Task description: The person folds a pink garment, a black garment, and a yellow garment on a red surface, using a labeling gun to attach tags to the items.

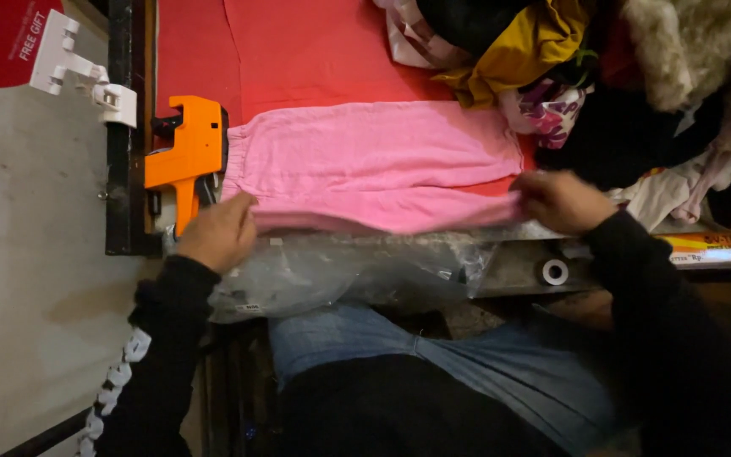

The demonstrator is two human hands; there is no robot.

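Two hands, left hand [217, 233] and right hand [562, 201], each pinch an end of one folded pink sweatpants [374, 165] on the red tabletop [298, 51], beside one orange price-label gun [186, 156].

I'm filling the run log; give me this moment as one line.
left hand: grips pink trousers waist end | right hand: grips leg end | orange price-label gun: beside waist

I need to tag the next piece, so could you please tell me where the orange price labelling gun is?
In the head view, the orange price labelling gun lies at the left end of the pink trousers, just above the left hand.
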